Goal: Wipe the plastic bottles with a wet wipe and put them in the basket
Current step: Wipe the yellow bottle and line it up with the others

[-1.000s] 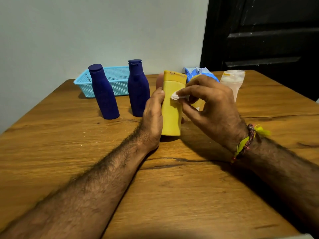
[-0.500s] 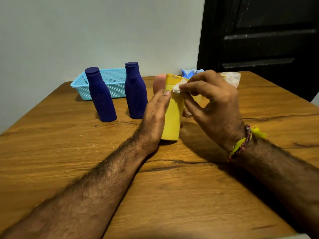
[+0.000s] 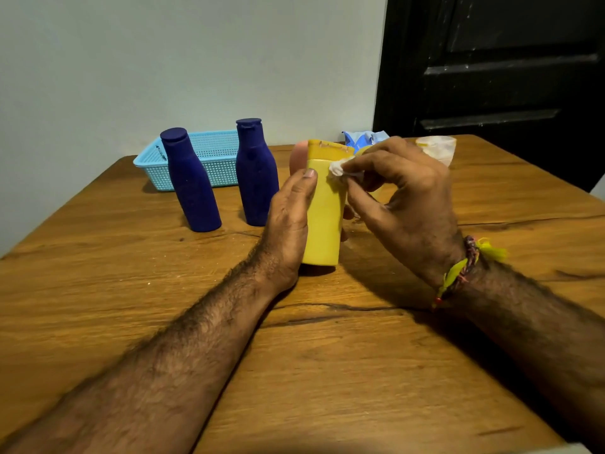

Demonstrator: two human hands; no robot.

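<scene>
A yellow bottle [image 3: 324, 217] stands upright on the wooden table [image 3: 327, 371] at the centre. My left hand [image 3: 288, 224] grips its left side, thumb up along the front. My right hand [image 3: 402, 198] pinches a small white wet wipe [image 3: 337, 168] and presses it against the bottle just below the cap. Two dark blue bottles [image 3: 193, 181] [image 3: 257, 173] stand upright to the left. Behind them sits the light blue mesh basket [image 3: 216, 152], and I cannot tell whether anything is in it.
A pink bottle [image 3: 298, 155] shows partly behind the yellow one. A blue wipe packet [image 3: 363, 139] and a translucent whitish bottle [image 3: 437, 149] sit at the back right, partly hidden by my right hand. A dark door fills the right background.
The wipe moved from mid-bottle up to the cap, then slightly down to just under the cap. My left hand kept its hold. The camera shifted a little.
</scene>
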